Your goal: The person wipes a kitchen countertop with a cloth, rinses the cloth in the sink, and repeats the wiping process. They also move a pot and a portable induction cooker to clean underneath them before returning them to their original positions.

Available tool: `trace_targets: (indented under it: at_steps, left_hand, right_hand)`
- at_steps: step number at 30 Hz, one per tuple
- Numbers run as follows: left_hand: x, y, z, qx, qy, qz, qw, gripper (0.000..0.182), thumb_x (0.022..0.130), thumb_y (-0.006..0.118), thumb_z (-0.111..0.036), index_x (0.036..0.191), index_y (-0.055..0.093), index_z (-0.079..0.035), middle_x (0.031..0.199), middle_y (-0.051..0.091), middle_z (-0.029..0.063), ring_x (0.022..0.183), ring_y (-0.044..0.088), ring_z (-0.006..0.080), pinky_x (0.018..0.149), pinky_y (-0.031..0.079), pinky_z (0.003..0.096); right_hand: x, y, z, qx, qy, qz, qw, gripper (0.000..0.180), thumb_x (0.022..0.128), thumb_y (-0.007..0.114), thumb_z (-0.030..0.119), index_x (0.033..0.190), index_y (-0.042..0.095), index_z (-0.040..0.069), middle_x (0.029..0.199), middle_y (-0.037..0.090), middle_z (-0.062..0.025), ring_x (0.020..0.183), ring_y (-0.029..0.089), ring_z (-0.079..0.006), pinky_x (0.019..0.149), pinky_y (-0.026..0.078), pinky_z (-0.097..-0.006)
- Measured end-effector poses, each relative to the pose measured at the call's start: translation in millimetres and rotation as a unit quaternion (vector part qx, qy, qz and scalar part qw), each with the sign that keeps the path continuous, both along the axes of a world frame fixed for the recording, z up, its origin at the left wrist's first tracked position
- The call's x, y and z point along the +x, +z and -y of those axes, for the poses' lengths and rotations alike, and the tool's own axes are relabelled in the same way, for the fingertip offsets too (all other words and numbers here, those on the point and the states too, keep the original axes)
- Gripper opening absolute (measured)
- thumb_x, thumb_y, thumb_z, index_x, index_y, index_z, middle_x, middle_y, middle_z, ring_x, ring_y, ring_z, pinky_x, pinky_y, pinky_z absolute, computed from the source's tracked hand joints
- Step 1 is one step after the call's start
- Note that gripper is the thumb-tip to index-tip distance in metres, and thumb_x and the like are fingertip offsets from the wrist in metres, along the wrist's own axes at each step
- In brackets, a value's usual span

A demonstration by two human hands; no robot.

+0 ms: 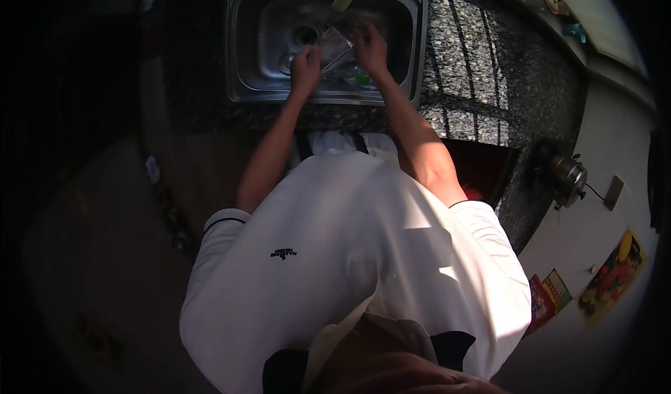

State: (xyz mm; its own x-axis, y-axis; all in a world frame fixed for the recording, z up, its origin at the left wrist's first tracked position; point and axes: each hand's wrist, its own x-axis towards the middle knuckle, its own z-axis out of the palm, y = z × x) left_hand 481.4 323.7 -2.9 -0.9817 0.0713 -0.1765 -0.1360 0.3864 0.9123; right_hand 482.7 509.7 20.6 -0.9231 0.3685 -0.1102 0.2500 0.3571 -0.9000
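Note:
Over a stainless steel sink (267, 22), my left hand (305, 72) and my right hand (371, 51) hold a thin, pale piece (335, 48) between them. Blur and shine keep me from telling whether it is plastic or cloth. My left fingers pinch its left side, near the round drain (304, 36). At its right edge are the curled fingers of my right hand. A small bright green thing (363, 79) lies in the basin below my right hand. Above the basin hangs the tap's spout (343, 0), which has a yellow part.
The dark speckled stone counter (540, 64) surrounds the sink, sunlit on the right. A metal pot-like appliance (569, 176) with a cord stands farther right. A light blue cup (576, 32) sits on the ledge at the upper right. The counter's front edge runs before my body.

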Motion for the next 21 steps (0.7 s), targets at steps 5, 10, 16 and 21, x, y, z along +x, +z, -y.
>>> trace_targets:
  at_steps: [5,10,16,21]
  left_hand:
    - [-40,-29,-18,0.2,0.1,0.156,0.962,0.04,0.103,0.056,-0.04,0.097,0.068,-0.002,0.086,0.066,0.0044,0.078,0.053,0.0115,0.068,0.041,0.0347]
    - [-51,-12,-20,0.3,0.151,0.259,0.906,0.038,0.104,0.056,-0.039,0.123,0.061,-0.007,0.113,0.066,0.0046,0.102,0.062,0.0184,0.087,0.048,0.0391]
    - [-52,5,-22,0.289,0.121,0.292,0.904,0.042,0.102,0.06,-0.038,0.133,0.055,-0.01,0.121,0.065,0.0073,0.112,0.064,0.0238,0.094,0.052,0.0449]
    - [-49,0,-25,0.362,0.19,0.3,0.862,0.036,0.104,0.057,-0.03,0.133,0.054,-0.009,0.126,0.063,0.0105,0.114,0.064,0.0246,0.093,0.053,0.0446]
  right_hand:
    - [-61,-4,-31,0.202,-0.016,-0.194,0.96,0.06,0.095,0.061,0.014,0.151,0.041,0.005,0.132,0.062,-0.0267,0.118,0.063,-0.0441,0.097,0.053,-0.0444]
    - [-73,-5,-42,0.076,0.07,-0.012,0.995,0.063,0.094,0.059,0.009,0.153,0.036,0.007,0.152,0.044,-0.0223,0.136,0.045,-0.0459,0.108,0.045,-0.0474]
    - [-61,-11,-22,0.157,0.079,-0.131,0.976,0.054,0.096,0.056,0.008,0.148,0.042,0.002,0.149,0.044,-0.0276,0.142,0.037,-0.0461,0.112,0.039,-0.0494]
    - [-13,-19,31,-0.085,-0.007,0.098,0.992,0.052,0.097,0.065,0.03,0.138,0.053,0.002,0.13,0.062,-0.023,0.117,0.064,-0.034,0.097,0.05,-0.0414]
